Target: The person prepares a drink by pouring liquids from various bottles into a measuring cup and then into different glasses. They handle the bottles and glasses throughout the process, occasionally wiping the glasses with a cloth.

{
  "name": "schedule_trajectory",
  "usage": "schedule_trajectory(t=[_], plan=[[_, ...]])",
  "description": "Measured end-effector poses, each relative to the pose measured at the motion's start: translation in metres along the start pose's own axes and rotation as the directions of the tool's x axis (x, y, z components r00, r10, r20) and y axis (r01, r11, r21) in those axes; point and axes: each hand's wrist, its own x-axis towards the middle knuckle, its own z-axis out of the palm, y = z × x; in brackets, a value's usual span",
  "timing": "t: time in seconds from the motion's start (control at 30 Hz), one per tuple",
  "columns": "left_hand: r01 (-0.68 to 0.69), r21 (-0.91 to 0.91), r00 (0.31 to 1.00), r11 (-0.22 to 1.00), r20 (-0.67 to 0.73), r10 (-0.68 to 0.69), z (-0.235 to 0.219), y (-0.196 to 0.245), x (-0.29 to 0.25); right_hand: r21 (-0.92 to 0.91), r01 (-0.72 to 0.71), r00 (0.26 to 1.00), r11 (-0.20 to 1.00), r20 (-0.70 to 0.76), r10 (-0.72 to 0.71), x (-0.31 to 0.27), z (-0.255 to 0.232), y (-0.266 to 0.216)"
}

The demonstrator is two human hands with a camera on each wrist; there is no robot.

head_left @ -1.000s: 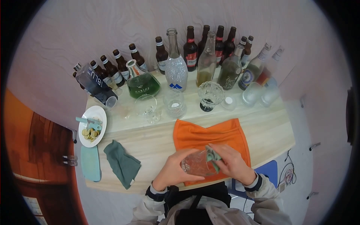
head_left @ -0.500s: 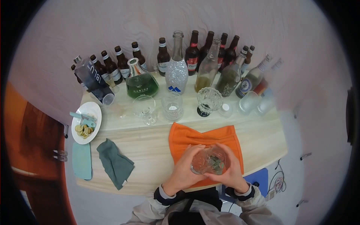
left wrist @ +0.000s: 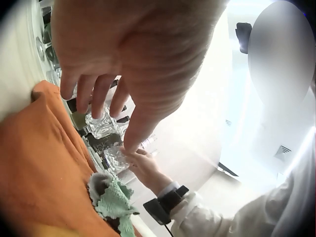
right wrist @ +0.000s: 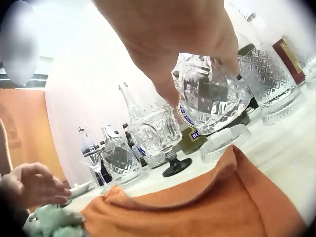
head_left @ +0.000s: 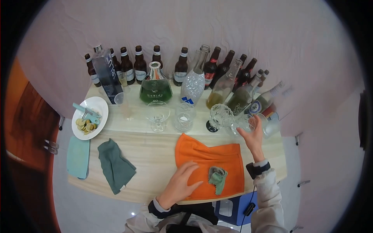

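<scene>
My right hand [head_left: 254, 138] grips a clear cut-glass tumbler [right wrist: 210, 96] at the back right, among the glasses. In the right wrist view, the tumbler tilts, with my thumb and fingers around its upper part and a thick glass base [right wrist: 225, 143] just beneath it. A footed glass [head_left: 222, 115] with a black base stands just left of it. Over the left part of the orange cloth [head_left: 194, 149], my left hand [head_left: 180, 184] is held with spread fingers and nothing in it. A small crumpled green cloth [head_left: 217, 180] lies on the orange cloth, to the right of that hand.
Brown beer bottles [head_left: 180, 68] and liquor bottles [head_left: 192, 87] line the back. A stemmed glass [head_left: 158, 116] and another tumbler [head_left: 183, 118] stand before them. At left are a plate [head_left: 101, 112] with lime slices, a teal board [head_left: 77, 157] and a dark green cloth [head_left: 116, 167].
Both hands held the tumbler over the orange cloth, the green cloth in it. That cloth now lies on the orange cloth; my right hand has carried the tumbler back right, and my left let go.
</scene>
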Motion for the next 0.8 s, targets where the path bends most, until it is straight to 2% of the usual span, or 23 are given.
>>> schedule_trajectory(t=[0.2,0.37,0.43,0.47,0.53,0.57,0.63,0.8], plan=[[-0.005,0.038,1.000,0.999,-0.005,0.005,-0.007,-0.007,-0.006,-0.041,-0.021,0.996,0.999,0.084,0.025,0.020,0.028,0.006],[0.005,0.025,1.000,1.000,-0.017,-0.005,-0.009,-0.012,-0.007,-0.084,-0.011,0.990,0.996,0.138,0.022,0.021,0.022,0.009],[0.007,0.022,1.000,1.000,-0.013,-0.007,-0.008,-0.012,-0.006,-0.042,0.029,0.991,0.999,0.131,-0.023,0.024,0.020,0.018],[0.011,0.022,1.000,1.000,-0.014,-0.010,-0.008,-0.012,-0.005,-0.044,0.029,0.991,0.999,0.130,-0.023,0.021,0.016,0.013],[0.010,0.024,1.000,1.000,-0.016,-0.009,-0.008,-0.014,-0.006,-0.197,0.294,0.956,0.935,0.069,-0.285,0.011,0.003,-0.013],[0.010,0.026,1.000,1.000,-0.018,-0.010,-0.009,-0.014,-0.006,-0.194,0.297,0.955,0.935,0.073,-0.288,0.006,-0.001,-0.029],[0.017,0.030,1.000,0.999,-0.025,-0.016,-0.008,-0.015,-0.006,-0.116,0.332,0.933,0.936,0.184,-0.309,-0.007,-0.003,-0.060],[0.014,0.061,1.000,0.998,0.002,-0.015,-0.005,-0.012,-0.005,-0.085,0.317,0.921,0.945,0.268,-0.284,0.004,0.037,-0.086]])
